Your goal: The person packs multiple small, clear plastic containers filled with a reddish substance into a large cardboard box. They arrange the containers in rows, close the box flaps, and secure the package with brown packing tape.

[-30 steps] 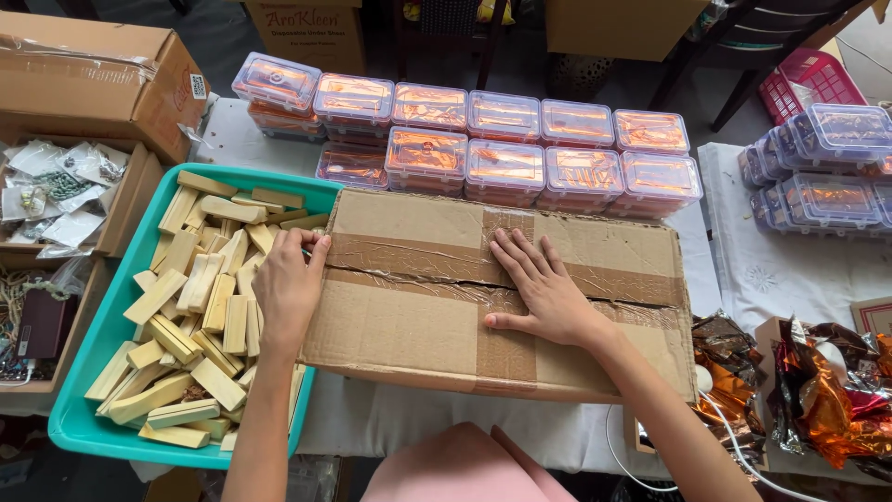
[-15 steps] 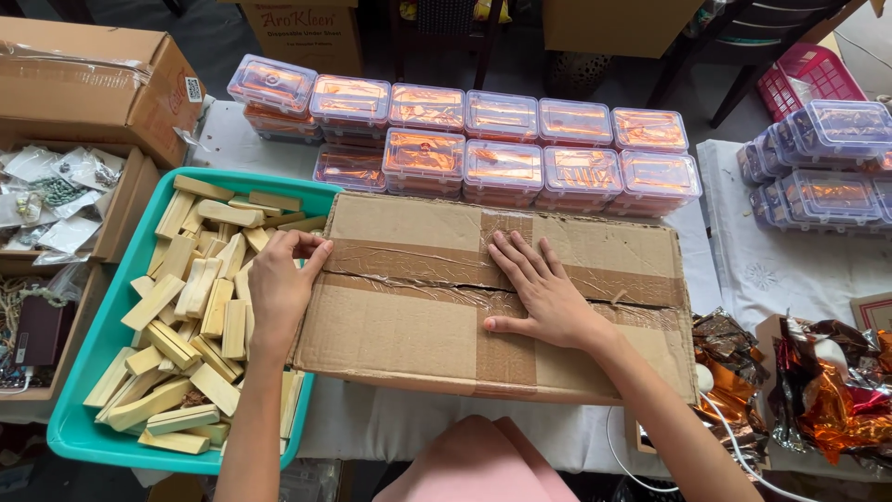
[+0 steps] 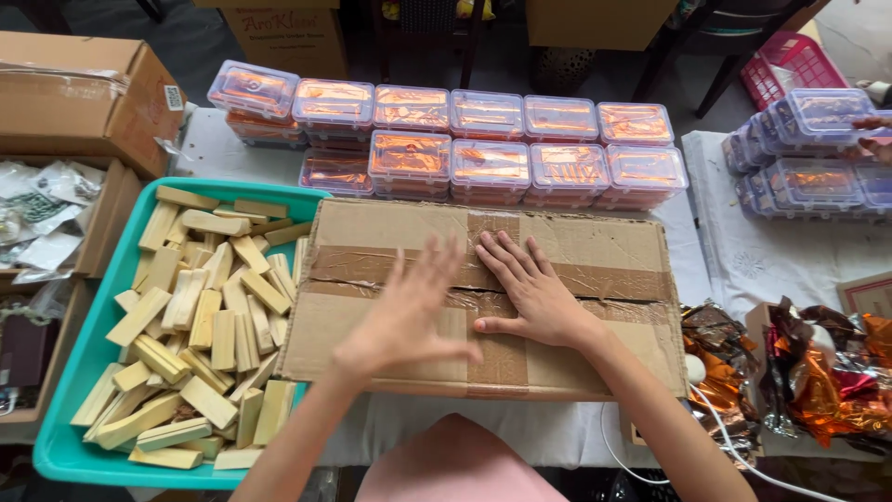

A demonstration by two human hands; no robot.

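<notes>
A flattened brown cardboard sheet with strips of tape lies on the table in front of me, its left edge over the teal tray. My right hand rests flat on its middle, fingers spread. My left hand hovers blurred just above the cardboard, left of the right hand, fingers apart and holding nothing. The teal plastic tray at left holds several pale wooden blocks.
Clear lidded boxes with orange contents stand in rows behind the cardboard. More clear boxes sit at right. Shiny orange wrappers lie at lower right. Brown cartons and a box of small bags stand at left.
My left hand left the cardboard's left edge by the tray and swept right to the middle, close to my right hand. The right hand has stayed flat on the cardboard.
</notes>
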